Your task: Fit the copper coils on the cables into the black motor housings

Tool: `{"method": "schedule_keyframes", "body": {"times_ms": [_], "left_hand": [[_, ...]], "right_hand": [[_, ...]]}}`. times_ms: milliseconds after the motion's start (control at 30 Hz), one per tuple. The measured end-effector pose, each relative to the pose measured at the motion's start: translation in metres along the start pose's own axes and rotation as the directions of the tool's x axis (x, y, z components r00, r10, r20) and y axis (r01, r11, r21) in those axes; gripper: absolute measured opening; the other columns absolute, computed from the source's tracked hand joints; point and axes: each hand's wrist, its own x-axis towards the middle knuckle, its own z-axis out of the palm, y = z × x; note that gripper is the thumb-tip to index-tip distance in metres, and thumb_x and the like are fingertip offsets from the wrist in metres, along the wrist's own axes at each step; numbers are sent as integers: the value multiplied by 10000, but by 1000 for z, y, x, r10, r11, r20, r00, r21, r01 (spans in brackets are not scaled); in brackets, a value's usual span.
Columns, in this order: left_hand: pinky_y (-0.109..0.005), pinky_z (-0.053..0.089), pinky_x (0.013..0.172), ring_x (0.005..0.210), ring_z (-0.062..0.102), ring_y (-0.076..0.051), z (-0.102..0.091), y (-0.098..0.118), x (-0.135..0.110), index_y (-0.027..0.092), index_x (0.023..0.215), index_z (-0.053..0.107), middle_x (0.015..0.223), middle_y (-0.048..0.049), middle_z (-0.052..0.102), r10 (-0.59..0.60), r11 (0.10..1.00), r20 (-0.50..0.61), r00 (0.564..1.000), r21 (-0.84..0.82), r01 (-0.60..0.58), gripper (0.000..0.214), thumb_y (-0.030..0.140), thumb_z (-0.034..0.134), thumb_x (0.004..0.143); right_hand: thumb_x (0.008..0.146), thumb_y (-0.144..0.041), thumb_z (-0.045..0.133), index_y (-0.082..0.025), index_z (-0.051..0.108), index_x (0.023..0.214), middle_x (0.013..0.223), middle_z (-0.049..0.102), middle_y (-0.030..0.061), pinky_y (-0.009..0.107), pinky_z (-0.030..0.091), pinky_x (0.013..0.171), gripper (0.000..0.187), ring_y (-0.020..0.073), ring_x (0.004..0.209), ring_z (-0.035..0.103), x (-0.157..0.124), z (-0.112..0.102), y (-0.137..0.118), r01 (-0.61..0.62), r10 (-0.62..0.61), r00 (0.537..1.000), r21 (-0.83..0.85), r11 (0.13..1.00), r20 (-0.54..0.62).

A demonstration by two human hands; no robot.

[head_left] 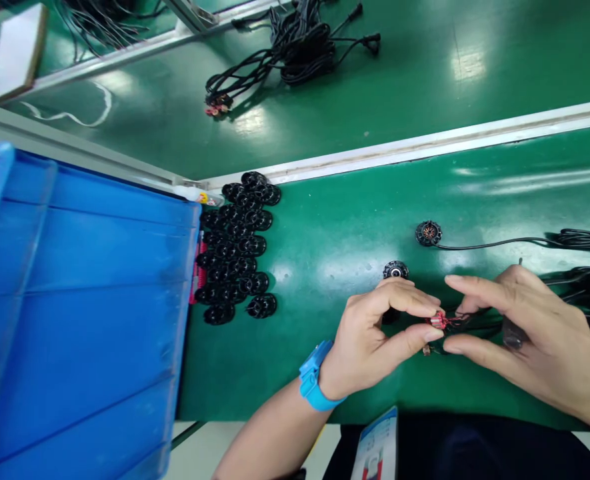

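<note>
Between thumb and fingertips of my left hand [379, 333] is a small red piece [438, 321] with thin wires running from it to the right. My right hand [539, 340] is beside it, its thumb and index finger apart around the wires without closing on them. A dark-handled tool [513, 335] rests in the right palm under the curled fingers; its kind is hidden. Just beyond my left hand lies a round black part [395, 269]. Farther back, another round black part with a copper-coloured centre [429, 233] has a black cable attached.
Coiled black cables [582, 293] lie on the right. Several black round parts [237, 247] stand grouped beside a large blue bin [85, 307] on the left. A white rail [405, 148] crosses the green table, with a cable bundle [305, 50] behind it.
</note>
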Motion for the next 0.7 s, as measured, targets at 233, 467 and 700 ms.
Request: {"method": "schedule_keyframes", "body": {"times_ms": [233, 467, 700], "left_hand": [[-369, 572, 960, 883, 806, -182, 0, 2, 1, 222, 997, 699, 926, -33, 838, 31, 999, 11, 999, -11, -31, 128, 268, 797, 930], [-354, 575, 969, 892, 818, -188, 6, 2, -1, 209, 965, 687, 891, -26, 835, 153, 970, -39, 987, 195, -143, 163, 226, 831, 891], [-359, 552, 1002, 962, 794, -182, 2, 0, -4, 235, 1003, 670, 973, 7, 820, 317, 822, -42, 947, 511, -253, 186, 221, 818, 891]], "right_hand": [[952, -141, 728, -267, 653, 1346, 857, 746, -18, 337, 469, 653, 420, 118, 662, 620, -3, 2, 0, 49, -44, 996, 58, 997, -80], [949, -134, 717, -208, 742, 1022, 781, 691, -14, 310, 459, 647, 107, 96, 652, 587, -2, 3, -2, 19, -13, 997, 81, 997, -81], [957, -187, 682, -238, 728, 967, 714, 603, -18, 261, 413, 537, 70, 106, 606, 522, -4, 1, 0, -241, 256, 966, 292, 925, -14]]}}
